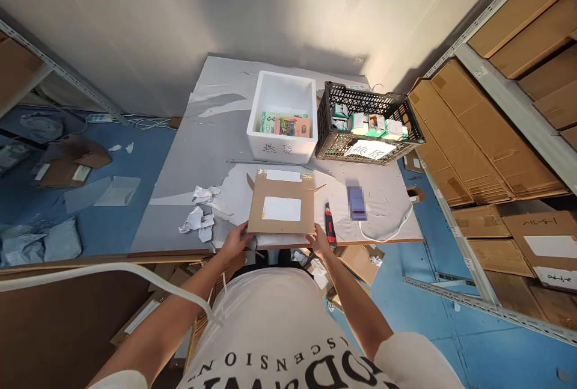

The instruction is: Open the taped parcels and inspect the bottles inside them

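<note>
A flat cardboard box [258, 204] with a white label [282, 209] lies at the table's front edge, its side flaps sticking out. My left hand [235, 241] grips its near left corner, thumb toward the top. At the near right corner my right hand [320, 241] is closed on the same box; some fingers of both hands are hidden under or behind the cardboard. Just right of the box lies a red and black utility knife [330, 225]. Crumpled white paper [198, 220] sits to the left.
Behind the box stand a white foam box [283, 147] holding colourful packs and a black crate [333, 136] of small cartons. A phone [356, 202] with a white cable is at right. Shelves of cartons [500, 136] flank the table; packaging [63, 241] litters the blue floor.
</note>
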`<state>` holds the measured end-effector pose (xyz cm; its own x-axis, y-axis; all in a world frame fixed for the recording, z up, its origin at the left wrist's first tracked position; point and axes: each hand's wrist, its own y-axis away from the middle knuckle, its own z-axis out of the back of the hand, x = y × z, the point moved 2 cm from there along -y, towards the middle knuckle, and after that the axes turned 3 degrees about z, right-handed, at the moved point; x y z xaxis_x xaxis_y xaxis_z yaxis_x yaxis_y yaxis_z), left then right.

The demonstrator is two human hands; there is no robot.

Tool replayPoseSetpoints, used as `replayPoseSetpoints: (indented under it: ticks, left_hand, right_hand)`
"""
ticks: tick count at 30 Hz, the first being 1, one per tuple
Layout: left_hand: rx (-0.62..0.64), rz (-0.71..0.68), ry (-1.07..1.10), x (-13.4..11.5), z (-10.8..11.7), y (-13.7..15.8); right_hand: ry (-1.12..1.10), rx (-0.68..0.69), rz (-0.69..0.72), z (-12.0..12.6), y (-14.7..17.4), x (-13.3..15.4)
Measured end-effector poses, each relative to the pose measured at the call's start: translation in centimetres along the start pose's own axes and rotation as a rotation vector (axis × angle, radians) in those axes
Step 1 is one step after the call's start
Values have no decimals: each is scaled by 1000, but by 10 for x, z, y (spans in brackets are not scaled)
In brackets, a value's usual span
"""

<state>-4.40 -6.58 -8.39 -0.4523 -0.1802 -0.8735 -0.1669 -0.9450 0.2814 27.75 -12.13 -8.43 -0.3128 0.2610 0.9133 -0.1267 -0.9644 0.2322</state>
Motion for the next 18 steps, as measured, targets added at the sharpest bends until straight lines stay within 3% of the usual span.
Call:
replayPoseSetpoints:
  ticks: [5,11,14,18]
  left_hand:
    - [-87,15,80,-36,7,-1]
    - [-261,18,-90,-95,22,-14]
    - [-239,88,-195,-94,19,-22]
    - [-187,155,-224,-73,9,-27]
  right_hand:
    - [-136,-12,100,6,-12,37]
    - [174,-154,50,30,-33,85]
    - [293,-120,-52,29,-36,87]
    - [299,-61,-120,20,-38,74]
